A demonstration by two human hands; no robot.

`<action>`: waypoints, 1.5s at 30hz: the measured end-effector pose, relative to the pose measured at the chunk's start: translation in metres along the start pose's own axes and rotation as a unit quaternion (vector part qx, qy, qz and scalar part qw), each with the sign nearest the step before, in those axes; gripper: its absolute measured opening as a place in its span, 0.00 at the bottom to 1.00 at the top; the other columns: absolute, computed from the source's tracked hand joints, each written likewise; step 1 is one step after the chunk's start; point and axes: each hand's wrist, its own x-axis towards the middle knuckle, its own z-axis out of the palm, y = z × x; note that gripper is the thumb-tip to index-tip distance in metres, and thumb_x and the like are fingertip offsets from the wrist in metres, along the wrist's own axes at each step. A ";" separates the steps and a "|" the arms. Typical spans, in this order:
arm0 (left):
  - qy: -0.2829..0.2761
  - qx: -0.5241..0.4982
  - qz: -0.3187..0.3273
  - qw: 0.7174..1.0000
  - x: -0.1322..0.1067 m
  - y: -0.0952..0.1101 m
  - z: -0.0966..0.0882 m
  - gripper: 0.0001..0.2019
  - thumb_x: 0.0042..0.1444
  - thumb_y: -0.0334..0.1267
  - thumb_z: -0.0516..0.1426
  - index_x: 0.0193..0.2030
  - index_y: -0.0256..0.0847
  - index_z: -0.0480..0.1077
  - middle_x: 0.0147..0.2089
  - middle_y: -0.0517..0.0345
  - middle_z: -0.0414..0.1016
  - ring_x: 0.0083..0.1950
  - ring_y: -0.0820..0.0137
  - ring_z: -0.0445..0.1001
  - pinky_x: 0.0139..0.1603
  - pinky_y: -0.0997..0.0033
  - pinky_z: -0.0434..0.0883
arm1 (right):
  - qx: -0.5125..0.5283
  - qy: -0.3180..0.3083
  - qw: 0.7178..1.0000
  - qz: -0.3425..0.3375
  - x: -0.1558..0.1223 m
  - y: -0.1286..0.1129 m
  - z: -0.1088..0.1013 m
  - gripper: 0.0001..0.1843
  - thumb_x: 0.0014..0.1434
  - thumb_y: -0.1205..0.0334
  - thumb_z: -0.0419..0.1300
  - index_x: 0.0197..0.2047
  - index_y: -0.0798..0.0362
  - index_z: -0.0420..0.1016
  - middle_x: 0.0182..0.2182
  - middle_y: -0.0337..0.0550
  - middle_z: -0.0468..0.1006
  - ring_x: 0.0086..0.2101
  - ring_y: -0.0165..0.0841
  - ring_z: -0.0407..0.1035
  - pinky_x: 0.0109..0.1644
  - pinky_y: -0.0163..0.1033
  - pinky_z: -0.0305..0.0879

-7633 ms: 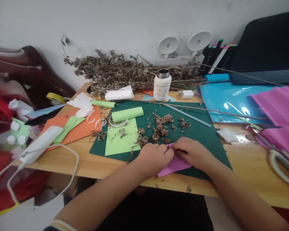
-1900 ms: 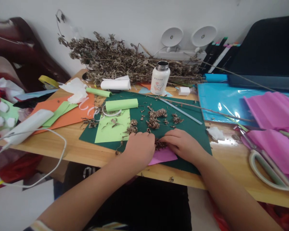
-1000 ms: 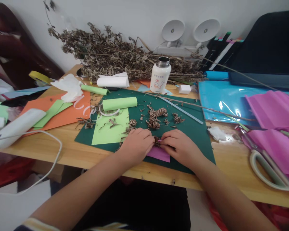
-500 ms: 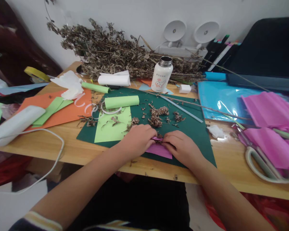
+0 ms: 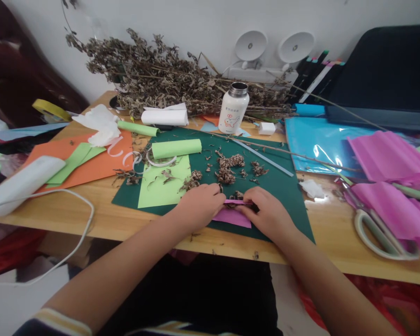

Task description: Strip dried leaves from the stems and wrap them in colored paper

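A small sheet of pink paper (image 5: pixel 235 218) lies near the front of the dark green mat (image 5: pixel 276 200), its far edge lifted and folded over some dried leaves. My left hand (image 5: pixel 204 204) grips that edge at the left, fingers closed. At the right end, my right hand (image 5: pixel 264 209) pinches the same edge between thumb and fingers. Dried leaf clumps (image 5: pixel 225 175) sit on the mat just beyond my hands. Beside my left hand is a flat light green sheet (image 5: pixel 154 195) with leaf bits on it. A rolled light green paper (image 5: pixel 176 148) rests behind it.
A white bottle (image 5: pixel 233 109) stands uncapped at the back, before a heap of dried plants (image 5: pixel 161 74). Scissors (image 5: pixel 377 228) and pink crepe paper (image 5: pixel 388 156) lie right. Left are orange paper (image 5: pixel 77 172), yellow tape (image 5: pixel 51 110) and a white corded device (image 5: pixel 28 179). A long stem (image 5: pixel 283 151) crosses the mat.
My right hand has shifted slightly right and up along the pink paper's edge, so more of the folded strip shows between my hands. My left hand stays nearly in place.
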 end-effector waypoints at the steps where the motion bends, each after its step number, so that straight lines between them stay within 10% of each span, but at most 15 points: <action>1: 0.000 -0.002 -0.003 1.000 0.000 0.000 0.000 0.12 0.55 0.38 0.43 0.30 0.39 0.64 0.31 0.57 0.62 0.31 0.71 0.62 0.28 0.72 0.60 | -0.008 0.007 1.000 -0.002 -0.001 0.000 0.000 0.04 0.49 0.64 0.55 0.25 0.53 0.63 0.28 0.42 0.67 0.32 0.31 0.62 0.35 0.36 0.61; 18: 0.004 -0.031 -0.008 0.999 0.000 -0.004 0.004 0.12 0.55 0.41 0.44 0.31 0.39 0.65 0.32 0.58 0.62 0.31 0.72 0.63 0.28 0.73 0.60 | 0.009 -0.010 0.999 -0.032 -0.018 0.012 -0.011 0.08 0.52 0.68 0.50 0.34 0.52 0.67 0.33 0.42 0.71 0.36 0.30 0.65 0.40 0.37 0.63; 35: 0.016 -0.012 0.026 0.999 0.000 -0.006 0.004 0.14 0.56 0.41 0.42 0.30 0.39 0.65 0.33 0.57 0.64 0.33 0.71 0.63 0.29 0.72 0.59 | -0.091 -0.005 0.993 0.076 -0.003 0.008 -0.004 0.06 0.47 0.62 0.55 0.31 0.52 0.61 0.18 0.35 0.68 0.20 0.29 0.62 0.22 0.32 0.54; 45: 0.019 -0.008 0.025 0.999 0.001 -0.006 0.003 0.13 0.55 0.41 0.43 0.31 0.40 0.66 0.32 0.58 0.64 0.33 0.71 0.63 0.29 0.72 0.59 | -0.124 0.007 0.992 0.001 -0.005 0.010 0.000 0.12 0.51 0.62 0.52 0.40 0.52 0.67 0.30 0.43 0.71 0.33 0.35 0.64 0.35 0.39 0.61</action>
